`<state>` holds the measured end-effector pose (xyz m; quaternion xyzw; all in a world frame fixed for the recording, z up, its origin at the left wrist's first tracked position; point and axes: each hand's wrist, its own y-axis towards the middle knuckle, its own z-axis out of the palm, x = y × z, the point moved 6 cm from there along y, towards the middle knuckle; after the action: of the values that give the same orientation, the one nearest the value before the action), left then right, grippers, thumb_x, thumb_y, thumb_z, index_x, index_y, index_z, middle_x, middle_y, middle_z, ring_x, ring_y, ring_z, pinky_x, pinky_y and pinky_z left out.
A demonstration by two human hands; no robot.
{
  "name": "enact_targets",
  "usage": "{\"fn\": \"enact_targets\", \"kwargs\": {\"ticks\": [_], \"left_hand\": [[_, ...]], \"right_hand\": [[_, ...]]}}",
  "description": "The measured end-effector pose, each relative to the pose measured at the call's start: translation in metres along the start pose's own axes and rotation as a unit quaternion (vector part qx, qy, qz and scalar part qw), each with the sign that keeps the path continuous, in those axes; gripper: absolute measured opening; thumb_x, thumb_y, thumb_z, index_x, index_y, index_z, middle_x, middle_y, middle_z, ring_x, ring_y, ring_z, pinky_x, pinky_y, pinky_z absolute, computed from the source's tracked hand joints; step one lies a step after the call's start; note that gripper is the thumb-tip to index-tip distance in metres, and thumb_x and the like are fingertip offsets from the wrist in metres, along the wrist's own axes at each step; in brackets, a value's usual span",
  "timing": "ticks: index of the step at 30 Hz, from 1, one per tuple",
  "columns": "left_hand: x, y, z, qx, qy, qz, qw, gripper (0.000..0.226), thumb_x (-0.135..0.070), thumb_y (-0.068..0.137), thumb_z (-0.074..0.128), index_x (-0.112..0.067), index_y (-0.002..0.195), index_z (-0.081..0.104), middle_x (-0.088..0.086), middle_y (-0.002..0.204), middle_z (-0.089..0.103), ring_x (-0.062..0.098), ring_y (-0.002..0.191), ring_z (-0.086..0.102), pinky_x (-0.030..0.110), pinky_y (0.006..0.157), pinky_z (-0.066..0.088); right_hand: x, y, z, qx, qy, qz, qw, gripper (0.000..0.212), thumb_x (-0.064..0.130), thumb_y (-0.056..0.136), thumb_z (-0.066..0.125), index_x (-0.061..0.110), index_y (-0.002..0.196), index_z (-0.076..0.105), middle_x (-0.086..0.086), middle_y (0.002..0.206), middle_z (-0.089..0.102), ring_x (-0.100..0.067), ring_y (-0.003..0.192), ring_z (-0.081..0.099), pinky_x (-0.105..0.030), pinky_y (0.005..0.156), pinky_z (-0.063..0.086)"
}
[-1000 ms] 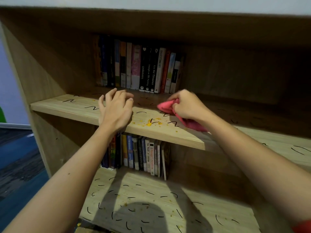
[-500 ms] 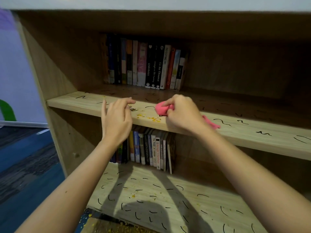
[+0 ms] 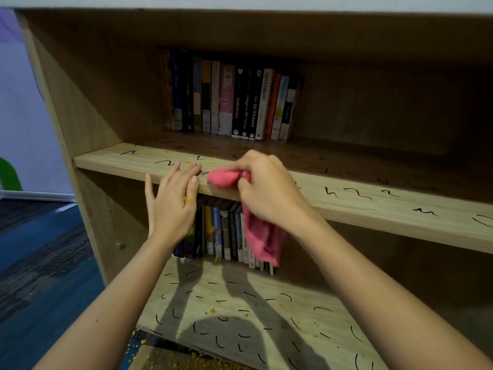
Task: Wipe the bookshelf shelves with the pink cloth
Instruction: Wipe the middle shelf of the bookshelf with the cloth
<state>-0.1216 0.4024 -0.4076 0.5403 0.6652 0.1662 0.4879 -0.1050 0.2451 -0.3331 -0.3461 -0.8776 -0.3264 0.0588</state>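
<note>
- Cloth (image 3: 223, 178) has shifted to the shelf (image 3: 373, 206) front edge, its tail now hanging.
- Right hand (image 3: 269, 190) fingers clamp it; left hand (image 3: 170, 206) fingers straight, together.
- Advised: sweep crumbs (image 3: 206, 164) into left palm.

Shelf (image 3: 373, 206) with books (image 3: 234, 102), yellow crumbs (image 3: 206, 164)

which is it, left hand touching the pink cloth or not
Apart. Head view shows a strip of shelf between the pink cloth and the fingertips of the left hand.

"INVESTING 101" on white spine (image 3: 265, 110), "DATA DRIVEN" on lower dark spine (image 3: 233, 240)
</note>
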Motion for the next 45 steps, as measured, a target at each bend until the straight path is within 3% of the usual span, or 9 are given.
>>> {"fn": "enact_targets", "kwargs": {"ticks": [6,12,18,23,28,34,38,41,45], "left_hand": [[-0.001,0.001,-0.003,-0.002,0.032,0.011,0.999,0.047,-0.037,0.096,0.025,-0.026,0.13,0.054,-0.012,0.134,0.052,0.001,0.132,0.029,0.025,0.108,-0.016],[0.0,-0.001,-0.001,-0.006,0.052,0.02,0.998,0.047,-0.037,0.097,0.024,-0.026,0.133,0.051,-0.011,0.137,0.051,0.006,0.135,0.031,0.028,0.109,-0.016],[0.001,0.0,0.0,-0.001,0.065,0.037,0.997,0.052,-0.041,0.096,0.018,-0.027,0.135,0.049,-0.012,0.139,0.048,-0.002,0.131,0.024,0.025,0.108,-0.017],[0.003,0.0,0.0,0.006,0.058,0.04,0.998,0.044,-0.033,0.097,0.028,-0.027,0.136,0.048,-0.012,0.14,0.046,0.002,0.134,0.026,0.033,0.111,-0.013],[0.004,0.0,-0.001,0.011,0.07,0.038,0.997,0.044,-0.032,0.097,0.028,-0.026,0.135,0.049,-0.011,0.139,0.048,0.005,0.135,0.029,0.037,0.112,-0.01],[0.003,-0.001,-0.003,-0.002,0.071,0.033,0.997,0.043,-0.03,0.096,0.029,-0.025,0.133,0.052,-0.008,0.136,0.052,0.007,0.134,0.033,0.035,0.112,-0.01],[0.002,-0.001,-0.003,-0.007,0.08,0.037,0.996,0.043,-0.026,0.095,0.032,-0.014,0.128,0.057,0.003,0.132,0.056,0.015,0.132,0.039,0.039,0.113,-0.005],[0.006,0.001,-0.002,-0.007,0.084,0.029,0.996,0.047,-0.033,0.096,0.027,-0.016,0.13,0.055,0.002,0.133,0.056,0.01,0.131,0.037,0.038,0.113,-0.004],[0.004,0.0,0.0,-0.018,0.091,0.012,0.996,0.048,-0.031,0.095,0.028,-0.012,0.13,0.055,0.006,0.133,0.055,0.017,0.132,0.039,0.039,0.114,-0.002]], "right_hand": [[0.007,-0.009,0.019,-0.009,-0.111,-0.008,0.994,0.031,0.01,0.093,0.048,0.015,0.12,0.061,0.001,0.121,0.052,-0.022,0.113,0.038,-0.033,0.092,0.04],[-0.004,-0.008,0.003,-0.068,-0.051,0.011,0.996,0.034,0.008,0.094,0.046,0.018,0.123,0.06,0.003,0.116,0.053,-0.018,0.106,0.039,-0.032,0.088,0.044],[0.012,-0.025,0.018,0.029,0.023,-0.032,0.999,0.038,0.002,0.091,0.045,0.018,0.12,0.064,0.006,0.114,0.056,-0.016,0.112,0.039,-0.023,0.093,0.028],[-0.023,-0.02,-0.015,-0.098,0.035,0.057,0.993,0.037,0.002,0.093,0.045,0.022,0.119,0.064,0.008,0.113,0.055,-0.011,0.1,0.037,-0.018,0.081,0.029],[0.008,-0.007,0.022,0.003,-0.042,-0.008,0.999,0.033,0.008,0.093,0.048,0.019,0.121,0.062,0.003,0.125,0.054,-0.02,0.115,0.038,-0.031,0.1,0.035],[0.002,0.012,0.008,-0.033,-0.018,0.006,0.999,0.029,0.01,0.092,0.049,0.018,0.114,0.066,0.001,0.116,0.056,-0.02,0.106,0.04,-0.03,0.089,0.039],[0.006,0.016,0.02,0.077,0.042,-0.022,0.996,0.032,0.004,0.091,0.045,0.016,0.106,0.07,-0.001,0.115,0.06,-0.022,0.111,0.043,-0.034,0.094,0.034],[-0.001,0.023,0.009,0.026,0.053,-0.024,0.998,0.031,0.008,0.091,0.047,0.018,0.112,0.068,-0.002,0.117,0.058,-0.025,0.11,0.042,-0.036,0.092,0.038],[0.001,0.016,0.02,0.085,0.05,-0.073,0.992,0.031,0.007,0.091,0.046,0.019,0.108,0.069,-0.001,0.116,0.058,-0.023,0.108,0.039,-0.033,0.09,0.035]]}}
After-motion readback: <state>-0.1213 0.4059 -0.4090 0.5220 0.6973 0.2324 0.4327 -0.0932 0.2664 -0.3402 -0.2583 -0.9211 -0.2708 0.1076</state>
